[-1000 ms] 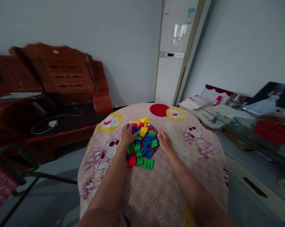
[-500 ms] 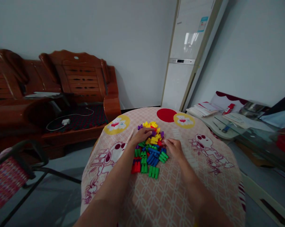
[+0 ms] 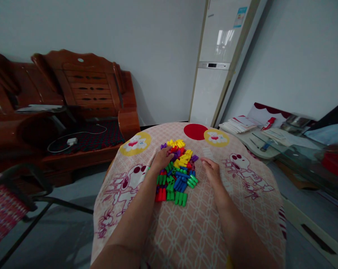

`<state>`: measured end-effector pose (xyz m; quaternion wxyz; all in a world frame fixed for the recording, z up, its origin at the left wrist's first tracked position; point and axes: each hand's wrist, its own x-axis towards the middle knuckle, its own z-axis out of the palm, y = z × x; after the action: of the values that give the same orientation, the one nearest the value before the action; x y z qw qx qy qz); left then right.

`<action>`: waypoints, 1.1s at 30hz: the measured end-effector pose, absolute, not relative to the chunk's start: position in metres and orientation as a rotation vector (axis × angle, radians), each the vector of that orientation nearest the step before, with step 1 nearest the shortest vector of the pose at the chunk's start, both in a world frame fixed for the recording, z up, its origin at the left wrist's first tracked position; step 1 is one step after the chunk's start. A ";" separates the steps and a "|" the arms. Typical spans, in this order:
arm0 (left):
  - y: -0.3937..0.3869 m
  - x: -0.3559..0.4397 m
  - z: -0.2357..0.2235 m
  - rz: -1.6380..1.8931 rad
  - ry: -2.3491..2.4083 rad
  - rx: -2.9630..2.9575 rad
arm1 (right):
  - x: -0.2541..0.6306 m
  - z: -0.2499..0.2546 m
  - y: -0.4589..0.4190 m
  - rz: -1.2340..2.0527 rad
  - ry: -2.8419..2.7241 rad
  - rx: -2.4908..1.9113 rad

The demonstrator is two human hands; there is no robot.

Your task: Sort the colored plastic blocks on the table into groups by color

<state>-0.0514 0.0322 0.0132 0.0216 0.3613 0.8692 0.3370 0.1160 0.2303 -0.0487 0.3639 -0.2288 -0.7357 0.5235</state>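
A pile of plastic toy building blocks lies on a round table. Yellow blocks (image 3: 176, 143) are at the far side, with red and purple ones just nearer. Blue blocks (image 3: 181, 184) fill the middle, and green blocks (image 3: 181, 198) and red blocks (image 3: 161, 194) lie at the near edge. My left hand (image 3: 161, 158) reaches over the pile's left side, fingers stretched out by the purple and red blocks; its fingertips are partly hard to make out. To the right of the pile, my right hand (image 3: 211, 170) is open, apart from the blocks, near a purple block (image 3: 195, 158).
A patterned tablecloth (image 3: 185, 231) covers the table. At right stands a glass-topped side table with papers (image 3: 237, 125) and a red object (image 3: 269, 123). A wooden sofa (image 3: 87, 89) is behind left, a chair (image 3: 10, 209) at left, and a tall white air conditioner (image 3: 209, 89) at the back.
My right hand has drawn away from the pile to the right and its fingers have straightened. My left hand has shifted slightly left, uncovering more blocks. The view has moved a little.
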 end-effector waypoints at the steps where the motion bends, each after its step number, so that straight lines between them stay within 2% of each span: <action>1: 0.033 -0.050 0.018 1.025 2.689 1.146 | 0.117 -0.048 0.230 1.347 -1.905 -0.583; 7: 0.045 -0.038 0.028 0.703 2.498 1.604 | 0.118 -0.045 0.225 1.305 -1.967 -0.569; 19: 0.063 -0.016 0.034 0.534 2.647 1.584 | 0.122 -0.032 0.211 1.269 -2.010 -0.389; 27: 0.071 0.000 0.039 0.829 2.291 1.693 | 0.117 -0.031 0.203 1.528 -1.950 -0.293; 30: 0.074 0.005 0.036 0.881 2.261 1.702 | 0.119 -0.031 0.204 1.625 -1.844 -0.386; 33: 0.076 0.005 0.034 0.974 2.305 1.671 | 0.121 -0.031 0.208 1.560 -1.749 -0.535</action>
<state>0.0052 0.0764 0.0338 0.0665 0.5541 0.7644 0.3229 0.1206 0.2079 -0.0311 0.3604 -0.2075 -0.6786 0.6054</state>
